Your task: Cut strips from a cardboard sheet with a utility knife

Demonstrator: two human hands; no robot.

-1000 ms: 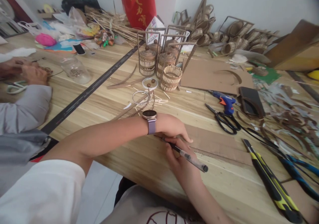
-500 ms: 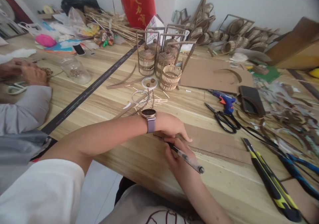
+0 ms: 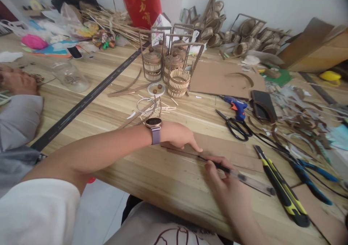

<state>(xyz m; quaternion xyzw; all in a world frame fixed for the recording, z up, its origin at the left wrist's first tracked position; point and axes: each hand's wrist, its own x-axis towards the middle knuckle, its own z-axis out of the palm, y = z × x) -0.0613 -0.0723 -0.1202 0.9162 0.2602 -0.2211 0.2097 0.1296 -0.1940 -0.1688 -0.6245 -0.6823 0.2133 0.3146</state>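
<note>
A long strip of brown cardboard [image 3: 231, 147] lies on the wooden table in front of me. My left hand [image 3: 179, 135], with a watch [image 3: 153, 123] on its wrist, rests on the strip's left part. One finger is stretched out along the cardboard; the others are partly hidden under the palm. In my right hand [image 3: 228, 181] is a pen [image 3: 246, 180], gripped near its front. Its tip touches the near edge of the strip, just right of my left fingers, and a dark line runs along that edge.
Right of the strip lie a yellow-black utility knife [image 3: 282, 187], black scissors [image 3: 235, 127], a blue glue gun [image 3: 236, 107] and blue-handled pliers [image 3: 310, 178]. Small woven baskets [image 3: 178, 82] stand behind. A co-worker's hand [image 3: 20, 80] is at far left, near a clear jar [image 3: 72, 78].
My right hand has slid to the right along the strip's near edge with the pen. My left hand stays on the cardboard. The whole view has shifted slightly.
</note>
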